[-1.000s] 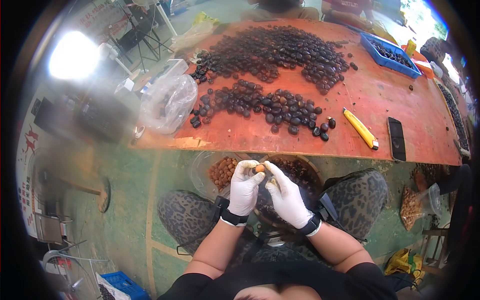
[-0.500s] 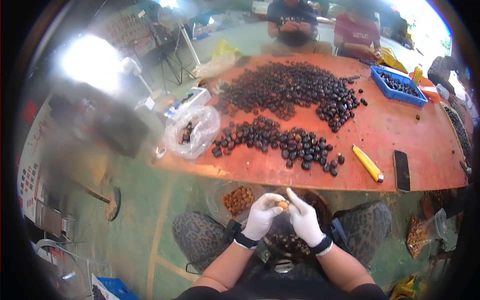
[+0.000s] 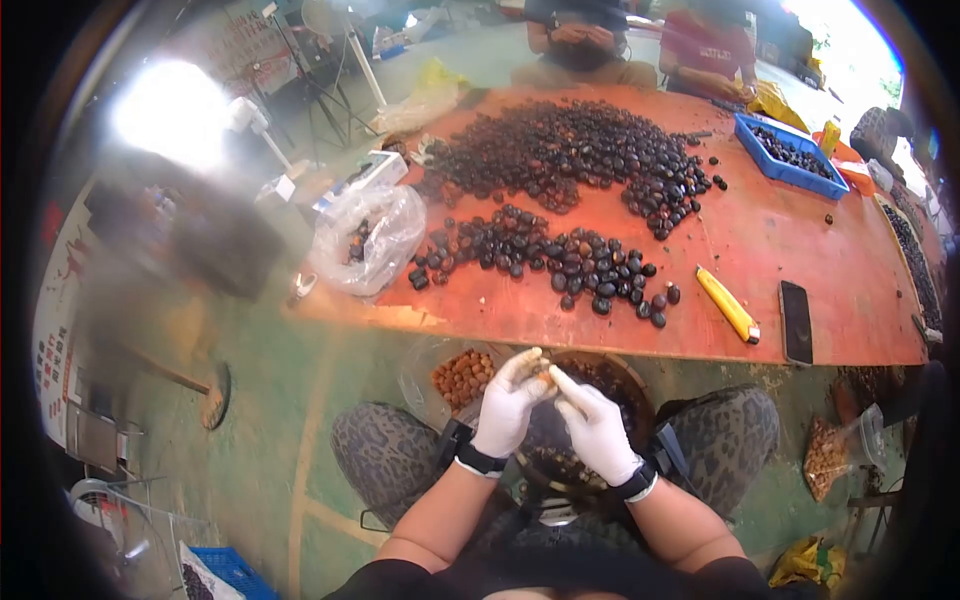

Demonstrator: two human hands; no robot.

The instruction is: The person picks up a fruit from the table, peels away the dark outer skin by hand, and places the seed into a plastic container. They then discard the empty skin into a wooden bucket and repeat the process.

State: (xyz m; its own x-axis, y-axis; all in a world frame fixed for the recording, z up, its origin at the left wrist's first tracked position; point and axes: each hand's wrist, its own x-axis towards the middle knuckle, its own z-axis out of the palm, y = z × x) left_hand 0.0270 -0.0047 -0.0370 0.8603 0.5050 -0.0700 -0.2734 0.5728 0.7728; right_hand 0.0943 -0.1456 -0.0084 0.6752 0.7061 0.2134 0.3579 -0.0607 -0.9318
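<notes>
My left hand point(image 3: 507, 408), in a white glove, pinches a small orange-brown peeled nut point(image 3: 546, 378) with its fingertips. My gloved right hand point(image 3: 600, 428) meets it there, its fingertips closed against the same nut, which is mostly hidden between the fingers. Below both hands, between my knees, sits a round basin point(image 3: 645, 400) with dark shell pieces in it. Left of my left hand, a clear container or bag holds several brown peeled nuts point(image 3: 462, 382).
Heaps of dark nuts point(image 3: 560, 150) cover much of the red table point(image 3: 640, 335). On it also lie a yellow utility knife point(image 3: 727, 305), a phone point(image 3: 796, 322), a plastic bag point(image 3: 368, 240) and a blue tray point(image 3: 790, 170). Two people sit across.
My view has tilted down slightly, so the table sits higher in the picture. My hands have drawn closer together, and the right fingertips now press against the nut.
</notes>
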